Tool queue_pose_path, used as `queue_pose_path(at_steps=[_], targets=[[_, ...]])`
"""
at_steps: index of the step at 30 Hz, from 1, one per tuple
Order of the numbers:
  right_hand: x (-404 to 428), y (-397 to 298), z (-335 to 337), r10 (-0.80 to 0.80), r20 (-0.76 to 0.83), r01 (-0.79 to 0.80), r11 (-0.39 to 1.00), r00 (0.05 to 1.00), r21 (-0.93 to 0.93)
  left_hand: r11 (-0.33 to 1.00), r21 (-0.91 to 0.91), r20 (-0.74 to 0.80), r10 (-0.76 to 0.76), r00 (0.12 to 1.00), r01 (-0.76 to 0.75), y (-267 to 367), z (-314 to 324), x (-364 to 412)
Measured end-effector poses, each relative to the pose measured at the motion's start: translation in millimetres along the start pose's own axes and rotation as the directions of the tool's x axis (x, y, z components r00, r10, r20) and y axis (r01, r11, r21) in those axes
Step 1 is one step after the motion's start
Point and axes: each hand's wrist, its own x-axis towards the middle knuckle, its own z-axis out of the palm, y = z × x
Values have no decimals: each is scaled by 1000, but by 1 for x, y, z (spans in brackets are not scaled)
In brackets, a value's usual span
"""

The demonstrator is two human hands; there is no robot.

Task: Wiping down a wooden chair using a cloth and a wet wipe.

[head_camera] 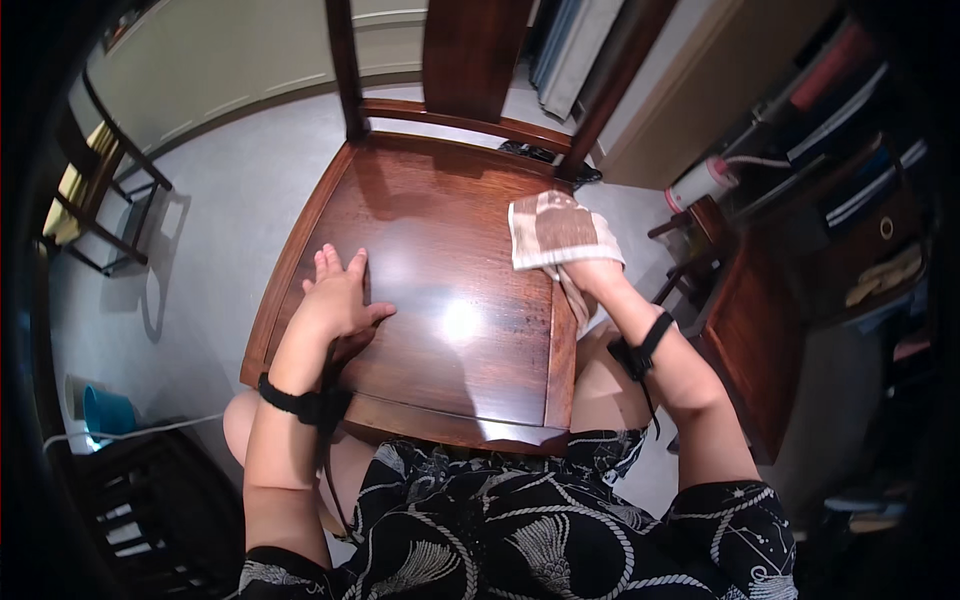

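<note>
A glossy dark-wood chair (442, 232) stands right before me, its seat facing up and its back at the far side. My left hand (336, 296) lies on the left part of the seat, palm down, fingers apart and holding nothing. Over at the seat's right edge, a brown-and-white checked cloth (564, 229) drapes over my right hand (592, 274), which holds it against the wood. The cloth hides the fingers, and a loose end hangs down beside the seat frame. Light glares off the seat's middle.
Another wooden chair (139, 217) with a yellow cushion (71, 206) stands at left. A blue bucket (107, 411) and a pale cable (161, 426) are at lower left. Close on the right is more wooden furniture (757, 337), with a white-and-pink cylindrical object (701, 184) beyond.
</note>
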Motion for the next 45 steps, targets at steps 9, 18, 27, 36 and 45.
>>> queue_pose_path(at_steps=[9, 18, 27, 36, 45], targets=[[59, 23, 54, -226, 207, 235, 972, 952, -21, 1000, -7, 9, 14, 1000, -14, 2, -4, -1], [156, -49, 86, -106, 168, 94, 993, 980, 76, 992, -118, -1, 53, 999, -52, -24, -16, -5], [269, -203, 129, -496, 66, 496, 868, 866, 17, 881, -467, -274, -57, 960, -80, -113, -37, 0], [179, -255, 115, -734, 137, 694, 675, 665, 250, 864, -502, -323, -229, 918, 39, -180, -46, 4], [65, -321, 73, -935, 46, 935, 353, 351, 29, 725, -682, -239, -348, 907, 98, -185, -39, -38]])
